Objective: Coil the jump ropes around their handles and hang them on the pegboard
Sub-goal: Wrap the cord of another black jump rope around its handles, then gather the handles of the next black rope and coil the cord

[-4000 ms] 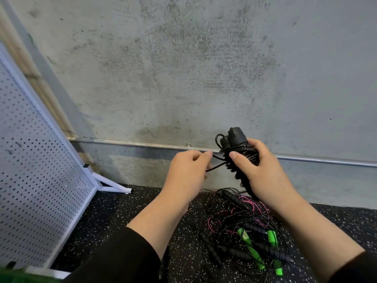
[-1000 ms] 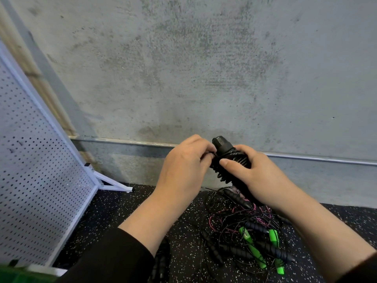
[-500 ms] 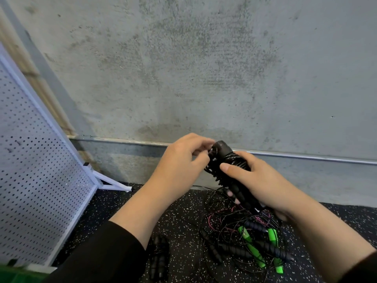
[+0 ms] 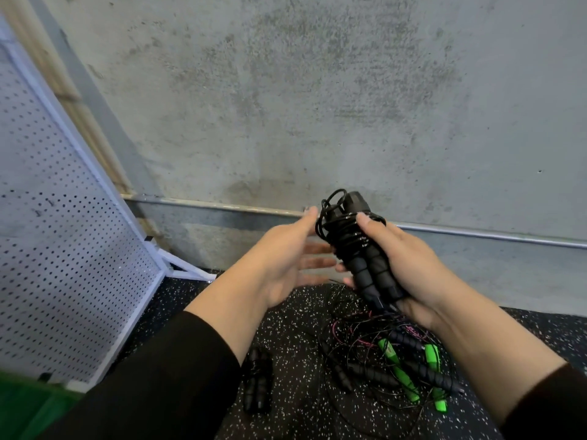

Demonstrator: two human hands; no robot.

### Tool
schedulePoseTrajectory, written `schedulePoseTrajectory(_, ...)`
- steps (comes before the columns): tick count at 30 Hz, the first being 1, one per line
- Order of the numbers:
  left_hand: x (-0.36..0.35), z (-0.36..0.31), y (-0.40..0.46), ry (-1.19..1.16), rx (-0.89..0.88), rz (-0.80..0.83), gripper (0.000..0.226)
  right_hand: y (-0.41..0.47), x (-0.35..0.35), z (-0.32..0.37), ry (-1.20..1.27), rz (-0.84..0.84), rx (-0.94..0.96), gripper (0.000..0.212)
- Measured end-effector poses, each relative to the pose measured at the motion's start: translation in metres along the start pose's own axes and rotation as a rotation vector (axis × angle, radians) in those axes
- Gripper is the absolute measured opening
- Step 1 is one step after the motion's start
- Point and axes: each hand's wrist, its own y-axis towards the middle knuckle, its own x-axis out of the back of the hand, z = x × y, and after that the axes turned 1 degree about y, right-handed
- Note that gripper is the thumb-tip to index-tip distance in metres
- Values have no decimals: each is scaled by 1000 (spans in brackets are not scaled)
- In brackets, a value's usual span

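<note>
Two hands: left (image 4: 286,258) now released, fingers spread; right (image 4: 409,268) still grips coiled rope (image 4: 359,249).

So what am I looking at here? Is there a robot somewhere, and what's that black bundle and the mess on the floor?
No robot: these are a person's two bare hands, seen from a camera worn on the head, looking forward and down. The right hand grips a black jump rope, its cord coiled around the two handles. The left hand is open beside it, fingers straight. Below, on the speckled floor, lies a tangled pile of ropes with black and green handles, and another coiled black rope lies apart. The white pegboard stands at the left, before a concrete wall.
</note>
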Motion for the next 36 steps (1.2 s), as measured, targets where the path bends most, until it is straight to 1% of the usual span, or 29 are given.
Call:
schedulePoseTrajectory(1, 0, -1, -1, 9, -33, -13, 38, 2, -6, -3, 8, -9, -5, 44)
schedulePoseTrajectory(4, 13, -4, 1, 69, -111, -135, 27, 13, -25, -18, 1, -57, -25, 42)
schedulePoseTrajectory(9, 46, -3, -3, 124, -108, -214, 26, 29, -54, -41, -58, -100, -47, 36)
schedulePoseTrajectory(12, 66, 1, -6, 81, -104, -249, 22, 40, -68, -58, -34, -115, -66, 41)
schedulePoseTrajectory(15, 85, 10, -4, 30, -95, -311, 16, 47, -84, -73, 18, -37, -140, 44)
schedulePoseTrajectory(17, 103, 21, 2, 35, -93, -378, 16, 52, -96, -86, -1, 57, -206, 33)
schedulePoseTrajectory(19, 117, 34, 10, 57, -63, -416, 14, 58, -101, -102, -79, 83, -238, 19)
schedulePoseTrajectory(21, 136, 52, 20, 54, -10, -428, 13, 68, -108, -126, -153, 71, -275, 15)
schedulePoseTrajectory(26, 177, 114, 46, 77, 134, -434, 12, 97, -115, -199, -172, -15, -410, 12)
schedulePoseTrajectory(29, 198, 152, 60, 106, 239, -393, 16, 112, -108, -253, -208, -54, -470, 21)
schedulePoseTrajectory(30, 202, 163, 66, 125, 267, -379, 18, 115, -106, -270, -232, -57, -489, 19)
schedulePoseTrajectory(31, 205, 172, 72, 152, 288, -370, 19, 117, -104, -284, -253, -65, -507, 14)
schedulePoseTrajectory(36, 210, 215, 95, 277, 346, -411, 21, 130, -95, -338, -260, -96, -579, 17)
